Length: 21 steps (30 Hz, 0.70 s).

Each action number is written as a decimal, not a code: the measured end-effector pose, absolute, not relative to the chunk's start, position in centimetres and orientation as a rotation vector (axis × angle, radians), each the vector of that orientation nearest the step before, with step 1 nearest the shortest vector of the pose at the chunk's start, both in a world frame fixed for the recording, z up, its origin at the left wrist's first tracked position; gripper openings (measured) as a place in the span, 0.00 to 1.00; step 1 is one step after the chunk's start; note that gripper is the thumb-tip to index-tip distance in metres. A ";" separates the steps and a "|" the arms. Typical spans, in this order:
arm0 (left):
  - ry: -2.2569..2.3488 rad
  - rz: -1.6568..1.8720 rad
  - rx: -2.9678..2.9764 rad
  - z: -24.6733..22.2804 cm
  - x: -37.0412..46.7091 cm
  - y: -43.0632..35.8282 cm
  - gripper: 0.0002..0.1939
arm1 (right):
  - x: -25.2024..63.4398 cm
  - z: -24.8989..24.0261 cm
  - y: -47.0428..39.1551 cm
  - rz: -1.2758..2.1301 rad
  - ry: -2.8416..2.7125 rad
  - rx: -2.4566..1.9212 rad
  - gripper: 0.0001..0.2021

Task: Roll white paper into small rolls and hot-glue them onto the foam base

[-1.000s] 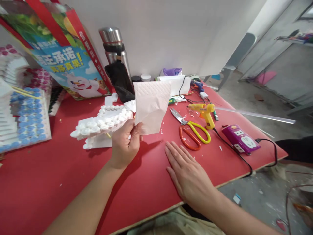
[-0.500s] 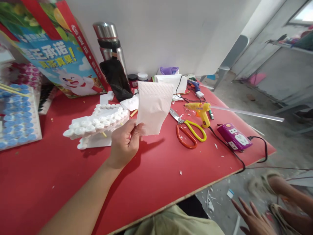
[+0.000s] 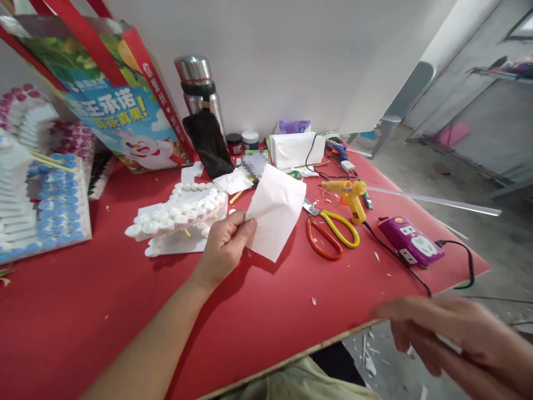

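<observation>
My left hand (image 3: 227, 244) pinches a thin white paper napkin (image 3: 277, 214) by its left edge, between thumb and fingers. The napkin is held tilted above the red table. Over the table's front right edge, my right hand (image 3: 449, 333) is slightly blurred, its fingers stretched out and holding nothing. Just left of my left hand stands a white piece edged with rows of small white rosettes (image 3: 177, 214). Right of the napkin lie pliers-like cutters (image 3: 328, 230) with one red and one yellow handle, spread apart.
A yellow glue gun (image 3: 347, 194) with a long clear stick and a purple power socket (image 3: 412, 241) with cords lie at the right. Behind are a steel flask (image 3: 200, 83), a black phone (image 3: 208, 144) and a stack of white napkins (image 3: 295, 150). A colourful bag (image 3: 137, 111) and blue rosettes (image 3: 58, 200) occupy the left.
The napkin has tilted and come slightly down in my left hand. My right hand has risen from beside the table to its front edge. The view has shifted a little left.
</observation>
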<state>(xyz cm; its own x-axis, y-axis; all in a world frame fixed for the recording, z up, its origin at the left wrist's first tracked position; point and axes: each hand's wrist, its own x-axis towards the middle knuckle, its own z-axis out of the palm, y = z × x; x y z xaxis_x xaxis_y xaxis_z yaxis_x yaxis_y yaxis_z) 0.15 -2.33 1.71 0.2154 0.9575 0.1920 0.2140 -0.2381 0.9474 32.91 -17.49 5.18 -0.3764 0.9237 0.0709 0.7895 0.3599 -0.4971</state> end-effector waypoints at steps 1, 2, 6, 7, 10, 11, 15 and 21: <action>1.089 1.079 1.574 1.6 0.2 -2.4 0.13 | 31.3 7.1 -15.5 0.542 -2.266 -1.388 0.16; 1.067 1.067 1.519 1.6 0.2 -2.4 0.13 | 29.7 8.6 -13.3 0.490 -2.221 -1.294 0.15; 1.023 1.039 1.361 1.5 0.3 -2.3 0.12 | 23.4 10.5 -5.4 0.262 -2.074 -1.080 0.10; 1.012 1.038 1.320 1.4 0.3 -2.2 0.13 | 22.2 10.1 -3.8 0.295 -2.110 -0.975 0.14; 0.983 1.072 1.179 1.4 0.3 -1.7 0.12 | 20.0 8.2 -0.9 0.455 -2.314 -0.667 0.25; 0.979 1.084 1.145 1.5 0.2 -1.6 0.12 | 19.8 7.6 -0.5 0.539 -2.337 -0.612 0.27; 0.989 1.039 1.161 1.8 -0.2 -1.4 0.11 | 19.8 5.5 0.2 0.752 -2.252 -0.627 0.26; 1.043 0.865 1.624 2.4 -0.7 -1.7 0.11 | 20.3 4.4 0.4 0.589 -2.341 -0.631 0.29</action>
